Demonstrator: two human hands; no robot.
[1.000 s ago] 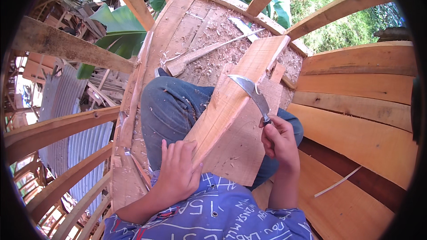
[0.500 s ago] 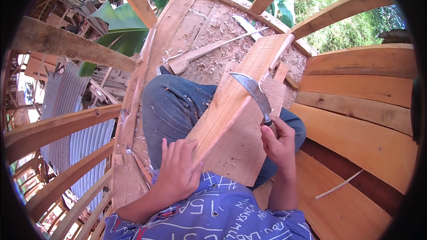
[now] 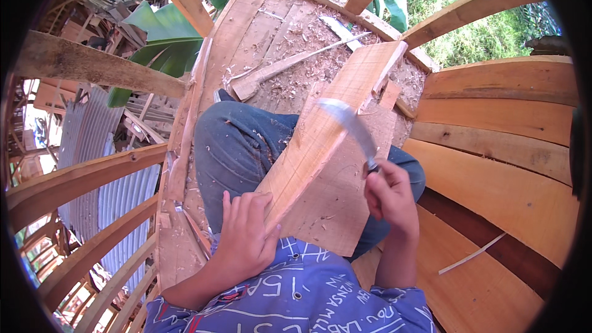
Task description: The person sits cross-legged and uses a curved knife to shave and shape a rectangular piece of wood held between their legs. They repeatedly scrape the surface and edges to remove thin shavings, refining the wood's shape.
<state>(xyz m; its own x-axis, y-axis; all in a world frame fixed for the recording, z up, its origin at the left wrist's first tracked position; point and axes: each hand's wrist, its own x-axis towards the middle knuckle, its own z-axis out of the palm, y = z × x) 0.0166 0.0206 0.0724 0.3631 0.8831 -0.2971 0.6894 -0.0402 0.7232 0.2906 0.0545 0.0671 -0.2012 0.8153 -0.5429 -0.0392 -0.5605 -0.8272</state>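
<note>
A thick wooden plank [image 3: 314, 129] slants from my belly up to the far right, its far part over a wider flat board [image 3: 333, 203] on my lap. My left hand [image 3: 246, 225] grips the plank's near end, fingers over the top face and thumb by the edge. In my right hand [image 3: 391, 191] is the dark handle of a curved knife [image 3: 357, 126], its hooked blade blurred by motion. The blade lies across the plank's right edge in this view; whether it touches the wood I cannot tell.
Shavings litter the floor [image 3: 246, 31] ahead. A rough wooden stick [image 3: 271, 77] and a long pale blade [image 3: 339, 31] lie there. Posts and rails [image 3: 92, 166] stand on my left. Stacked planks [image 3: 493, 129] form the right side, with a thin strip [image 3: 472, 253] on them.
My right hand has shifted slightly right and down with the knife, and the blade is now blurred. The curl of wood at the blade no longer shows. My left hand stays on the plank.
</note>
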